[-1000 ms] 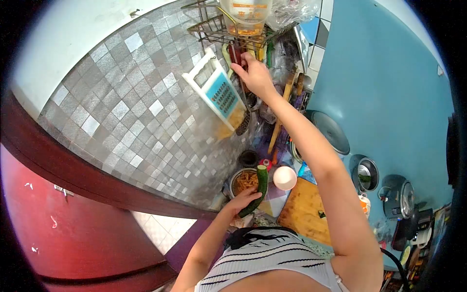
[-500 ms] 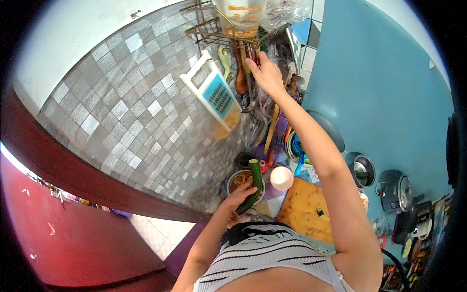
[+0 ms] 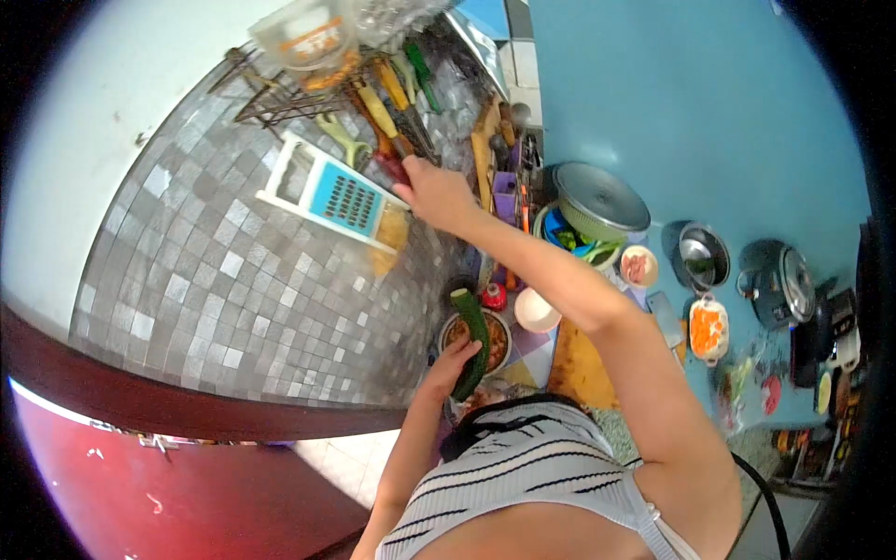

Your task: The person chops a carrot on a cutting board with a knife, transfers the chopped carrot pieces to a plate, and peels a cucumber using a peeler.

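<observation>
Low in the middle, my left hand [image 3: 455,362] is wrapped round a dark green cucumber [image 3: 474,345] with a pale cut top end. The cucumber stands over a metal bowl [image 3: 502,357] of brownish food. Higher up, my right hand [image 3: 433,193] is raised by the tiled wall, its fingers at the lower ends of utensils hanging from a wire rack [image 3: 280,107]. Closest to its fingertips is a dark red utensil [image 3: 390,168]; whether they grip anything cannot be made out. A white grater with a blue panel [image 3: 343,194] hangs to the left of this hand.
A white cup [image 3: 537,310] and a wooden cutting board [image 3: 581,369] lie right of the bowl. Further right are a lidded pot [image 3: 602,201], a dish of orange pieces [image 3: 708,329], a metal bowl [image 3: 702,257] and a cooker [image 3: 779,285]. A clear container [image 3: 313,42] sits on the rack.
The view has turned, shifting the rack and grater left and showing more of the counter. My right hand has moved lower relative to the hanging utensils. My left hand still holds the cucumber.
</observation>
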Available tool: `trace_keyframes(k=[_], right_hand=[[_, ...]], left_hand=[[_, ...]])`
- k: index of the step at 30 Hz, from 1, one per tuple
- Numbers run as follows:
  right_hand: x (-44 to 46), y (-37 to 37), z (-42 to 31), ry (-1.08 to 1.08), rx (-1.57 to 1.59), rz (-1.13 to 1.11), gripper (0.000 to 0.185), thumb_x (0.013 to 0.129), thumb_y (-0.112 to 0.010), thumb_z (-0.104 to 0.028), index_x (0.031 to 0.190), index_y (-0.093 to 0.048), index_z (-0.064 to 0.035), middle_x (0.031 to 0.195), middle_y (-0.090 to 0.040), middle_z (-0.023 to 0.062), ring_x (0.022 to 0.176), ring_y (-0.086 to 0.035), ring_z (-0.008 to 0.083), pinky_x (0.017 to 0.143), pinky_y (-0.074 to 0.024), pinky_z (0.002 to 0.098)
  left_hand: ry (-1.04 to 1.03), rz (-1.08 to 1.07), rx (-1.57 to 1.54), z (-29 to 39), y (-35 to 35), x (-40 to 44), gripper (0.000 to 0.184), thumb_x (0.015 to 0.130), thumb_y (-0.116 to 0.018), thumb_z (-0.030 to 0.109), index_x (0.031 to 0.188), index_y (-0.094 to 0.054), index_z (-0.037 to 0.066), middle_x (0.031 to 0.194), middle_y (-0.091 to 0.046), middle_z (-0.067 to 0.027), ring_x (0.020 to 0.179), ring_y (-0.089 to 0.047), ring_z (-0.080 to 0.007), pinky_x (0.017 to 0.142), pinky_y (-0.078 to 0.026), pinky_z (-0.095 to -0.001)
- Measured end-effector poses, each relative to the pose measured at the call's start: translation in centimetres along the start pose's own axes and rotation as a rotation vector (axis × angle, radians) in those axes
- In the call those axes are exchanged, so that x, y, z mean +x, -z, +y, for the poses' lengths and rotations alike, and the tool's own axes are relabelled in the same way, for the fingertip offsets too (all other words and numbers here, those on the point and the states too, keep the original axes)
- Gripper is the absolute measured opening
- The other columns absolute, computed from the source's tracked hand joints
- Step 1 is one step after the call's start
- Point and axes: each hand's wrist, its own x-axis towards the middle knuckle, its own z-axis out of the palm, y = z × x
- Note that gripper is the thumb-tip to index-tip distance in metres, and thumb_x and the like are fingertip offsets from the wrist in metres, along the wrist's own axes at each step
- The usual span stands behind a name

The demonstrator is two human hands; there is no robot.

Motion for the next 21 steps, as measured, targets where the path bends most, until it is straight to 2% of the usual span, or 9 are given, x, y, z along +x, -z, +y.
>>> trace_keyframes(k=[2, 6, 9, 16, 21], right_hand=[[-1.6, -0.8, -0.6, 0.026, 0.081, 0.026, 0.030, 0.082, -0.054, -0.026, 0.092, -0.041, -0.0022, 0.086, -0.056, 0.0164, 0.071, -0.060, 0.0336, 0.057, -0.0473, 0.0426], [-4.8, -1.7, -1.6, -0.035, 0.122, -0.042, 0.029, 0.081, -0.056, -0.025, 0.092, -0.041, -0.0026, 0.084, -0.056, 0.0156, 0.070, -0.059, 0.0325, 0.056, -0.0470, 0.0420], [-5.8, -2.1, -1.8, -0.021, 0.114, -0.043, 0.030, 0.080, -0.058, -0.022, 0.097, -0.042, -0.0026, 0.082, -0.056, 0.0144, 0.069, -0.059, 0.0319, 0.055, -0.0474, 0.0400], [-5.5, -2.2, -0.5, -0.059, 0.123, -0.094, 0.029, 0.082, -0.054, -0.026, 0.092, -0.044, -0.0016, 0.082, -0.056, 0.0162, 0.068, -0.060, 0.0327, 0.058, -0.0479, 0.0418], [-4.3, -1.3, 1.1, -0.077, 0.059, -0.035, 0.028, 0.082, -0.053, -0.026, 0.092, -0.041, -0.0024, 0.083, -0.056, 0.0161, 0.069, -0.059, 0.0336, 0.057, -0.0477, 0.0426]], left_hand=[[-0.026, -0.076, -0.019, -0.8, 0.3, 0.6, 0.031, 0.088, -0.053, 0.017, 0.114, -0.048, 0.000, 0.097, -0.059, -0.0087, 0.085, -0.060, -0.0176, 0.075, -0.047, -0.0259], [0.014, 0.033, 0.049, -0.2, -1.1, -0.2, 0.030, 0.088, -0.051, 0.015, 0.113, -0.048, -0.001, 0.100, -0.059, -0.0115, 0.087, -0.059, -0.0190, 0.078, -0.047, -0.0277], [0.028, -0.082, -0.072, -1.1, -0.1, 0.6, 0.031, 0.088, -0.052, 0.014, 0.114, -0.047, -0.002, 0.101, -0.059, -0.0130, 0.090, -0.059, -0.0200, 0.079, -0.047, -0.0290], [0.032, -0.052, -0.072, -0.8, -0.3, -0.1, 0.035, 0.087, -0.054, 0.015, 0.117, -0.044, -0.001, 0.100, -0.060, -0.0134, 0.090, -0.059, -0.0211, 0.079, -0.047, -0.0291], [-0.001, -0.030, -0.015, -0.9, -0.2, -0.1, 0.035, 0.088, -0.053, 0.017, 0.117, -0.045, 0.000, 0.099, -0.060, -0.0129, 0.091, -0.059, -0.0206, 0.079, -0.046, -0.0280]])
